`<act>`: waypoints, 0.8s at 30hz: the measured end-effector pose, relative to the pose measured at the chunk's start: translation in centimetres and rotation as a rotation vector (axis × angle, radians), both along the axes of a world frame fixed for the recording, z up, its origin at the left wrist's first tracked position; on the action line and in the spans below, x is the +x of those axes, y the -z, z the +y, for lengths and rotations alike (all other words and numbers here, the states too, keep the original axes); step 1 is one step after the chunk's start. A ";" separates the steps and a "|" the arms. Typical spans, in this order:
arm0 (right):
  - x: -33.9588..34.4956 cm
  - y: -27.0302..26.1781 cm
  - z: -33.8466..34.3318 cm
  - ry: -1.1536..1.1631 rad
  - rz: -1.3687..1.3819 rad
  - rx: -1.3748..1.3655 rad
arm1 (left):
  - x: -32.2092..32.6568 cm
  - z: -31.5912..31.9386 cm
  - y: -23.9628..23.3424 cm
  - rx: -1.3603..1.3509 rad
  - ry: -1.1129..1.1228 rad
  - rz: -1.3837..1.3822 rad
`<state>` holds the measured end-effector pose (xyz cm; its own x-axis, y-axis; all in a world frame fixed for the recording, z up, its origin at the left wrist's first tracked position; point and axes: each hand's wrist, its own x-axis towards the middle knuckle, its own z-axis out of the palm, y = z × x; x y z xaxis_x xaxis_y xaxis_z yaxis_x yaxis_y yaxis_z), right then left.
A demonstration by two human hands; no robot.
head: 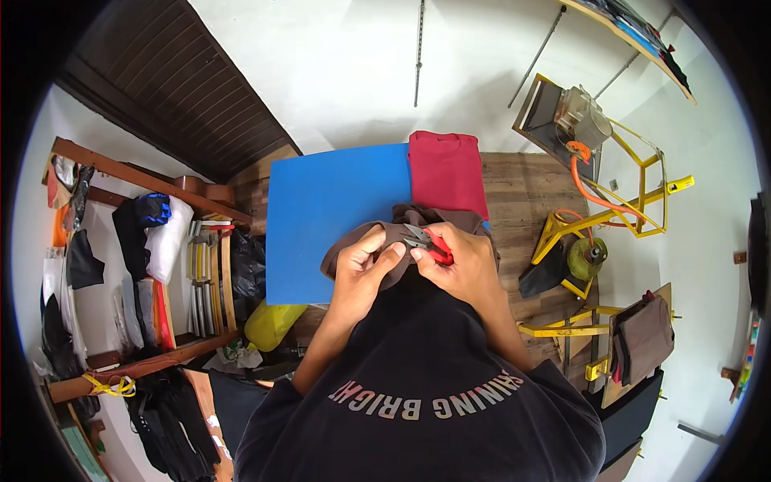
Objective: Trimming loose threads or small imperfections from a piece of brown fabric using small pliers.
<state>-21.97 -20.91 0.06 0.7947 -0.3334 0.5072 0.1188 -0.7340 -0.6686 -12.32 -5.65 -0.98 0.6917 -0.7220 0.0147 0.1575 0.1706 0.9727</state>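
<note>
A brown garment [343, 253] is bunched up close to my body, over the front edge of a blue tabletop [337, 193]. My left hand [364, 265] pinches its fabric between thumb and fingers. Red-handled thread snips [441, 247] sit in my right hand [464, 256], their two metal blades parted and pointing left at the cloth beside my left thumb. Whether a thread lies between the blades is too small to tell. Beyond the brown cloth, a folded red T-shirt [446, 172] lies at the table's right side.
Wooden shelving [156, 361] with bags, fabric and frames stands at left. A yellow roll [274, 325] is beside the table's front left corner. To the right are a yellow metal stand [626, 208], a green gas cylinder [584, 259] and a board bearing folded brown clothing [647, 337].
</note>
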 end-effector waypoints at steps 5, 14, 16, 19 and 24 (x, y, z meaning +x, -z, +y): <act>0.3 0.4 -0.3 -0.003 -0.032 -0.066 | 0.2 -0.1 0.4 -0.026 0.025 0.015; 0.8 0.6 -0.5 -0.001 -0.079 -0.142 | 0.4 -0.4 -0.4 -0.042 0.000 0.002; 0.9 0.3 -0.4 -0.003 -0.083 -0.144 | 0.5 -0.4 -0.7 -0.039 0.006 -0.004; 0.9 0.1 -0.3 -0.011 -0.073 -0.139 | 0.6 -0.2 -1.0 -0.014 0.025 -0.055; 1.3 0.1 -0.4 -0.002 -0.090 -0.173 | 0.7 -0.2 -1.1 -0.001 0.019 -0.094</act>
